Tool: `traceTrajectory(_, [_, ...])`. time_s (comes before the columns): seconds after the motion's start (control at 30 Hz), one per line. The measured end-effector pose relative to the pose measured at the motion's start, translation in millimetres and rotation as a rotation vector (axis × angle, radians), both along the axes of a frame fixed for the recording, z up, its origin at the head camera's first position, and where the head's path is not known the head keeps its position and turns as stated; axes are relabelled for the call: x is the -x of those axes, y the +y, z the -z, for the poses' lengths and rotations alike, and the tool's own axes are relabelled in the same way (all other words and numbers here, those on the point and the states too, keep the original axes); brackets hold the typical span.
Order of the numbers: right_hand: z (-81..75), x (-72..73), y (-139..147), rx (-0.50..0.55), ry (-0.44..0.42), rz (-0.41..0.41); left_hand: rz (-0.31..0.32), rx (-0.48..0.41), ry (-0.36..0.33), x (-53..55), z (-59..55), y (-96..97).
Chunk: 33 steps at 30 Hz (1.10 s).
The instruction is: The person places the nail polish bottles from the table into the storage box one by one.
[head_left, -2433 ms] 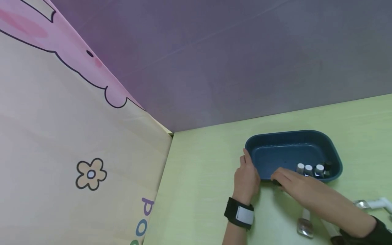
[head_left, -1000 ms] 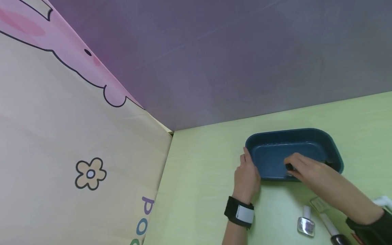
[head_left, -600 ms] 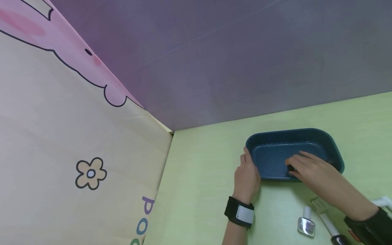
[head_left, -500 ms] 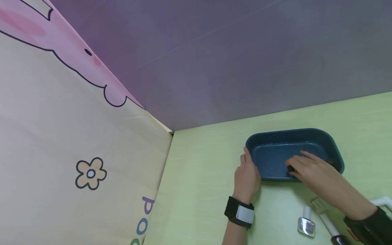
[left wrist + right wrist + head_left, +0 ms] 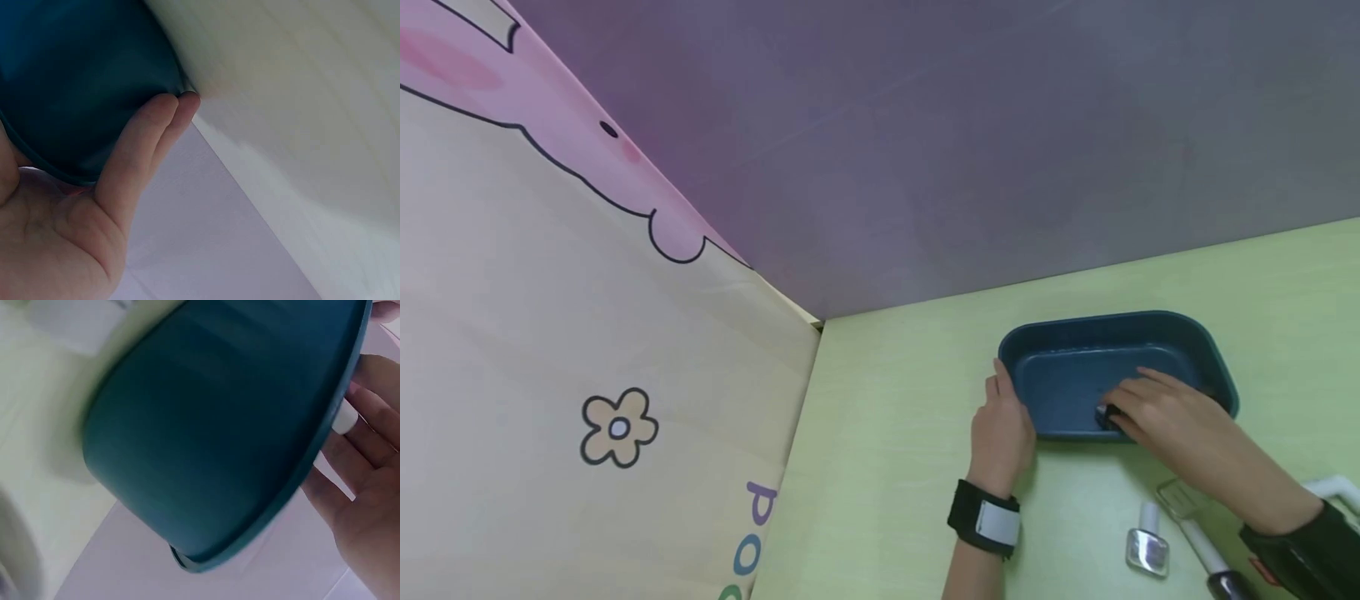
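Observation:
On the table stands a dark blue rectangular tray (image 5: pixel 1075 379). My left hand (image 5: pixel 1002 437) rests against its left end, with straight fingers (image 5: pixel 140 140) along the outer wall. Inside the tray, near its front wall, my right hand (image 5: pixel 1176 437) pinches a small dark-capped nail polish bottle (image 5: pixel 1103 415), mostly covered by the fingers. In the right wrist view the tray wall (image 5: pixel 219 425) hides this bottle and the fingertips. A white cap (image 5: pixel 345 417) shows past the rim there, in front of the right fingers.
A white-capped nail polish bottle (image 5: pixel 1147 550) lies in front of the tray. Right of it lie a clear square bottle (image 5: pixel 1180 498) and a dark bottle (image 5: pixel 1228 583). Another white cap (image 5: pixel 1337 490) is at the right edge. A grey-purple wall (image 5: pixel 925 167) stands behind.
My right hand has moved from the tray's front rim to inside it, bringing the dark-capped nail polish bottle, and now covers the white-capped bottles seen earlier. The left hand has kept its place.

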State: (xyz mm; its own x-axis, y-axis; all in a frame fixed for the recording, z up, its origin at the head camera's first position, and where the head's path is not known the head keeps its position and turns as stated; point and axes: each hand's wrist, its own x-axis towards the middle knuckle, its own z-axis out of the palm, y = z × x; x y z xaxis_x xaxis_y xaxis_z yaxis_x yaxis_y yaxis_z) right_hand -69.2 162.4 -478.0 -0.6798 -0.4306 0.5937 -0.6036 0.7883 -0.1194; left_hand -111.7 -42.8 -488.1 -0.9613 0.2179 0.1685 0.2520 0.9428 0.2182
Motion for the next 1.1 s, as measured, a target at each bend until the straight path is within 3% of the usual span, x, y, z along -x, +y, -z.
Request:
traceTrajectory(0.2, [-7.7, -2.1, 0, 0.034, 0.067, 0.005, 0.0, -0.008, -0.012, 0.6, -1.3, 0.6])
traceTrajectory(0.53, [-23.9, -14.5, -3, 0.008, 0.027, -0.01, 0.01, -0.001, -0.01, 0.8, -1.8, 1.3])
traceTrajectory(0.8, [-25.5, -19.5, -4, -0.032, 0.03, -0.044, -0.001, 0.002, -0.031, -0.1, -0.3, 0.7])
traceTrajectory(0.93, [-25.9, -23.2, -5, -0.058, -0.048, -0.036, -0.003, 0.001, -0.031, -0.5, 0.8, 0.5])
traceTrajectory(1.1, [-28.5, -28.5, -11, -0.097, -0.258, 0.007, -0.003, -0.001, -0.028, -0.3, 1.4, 0.4])
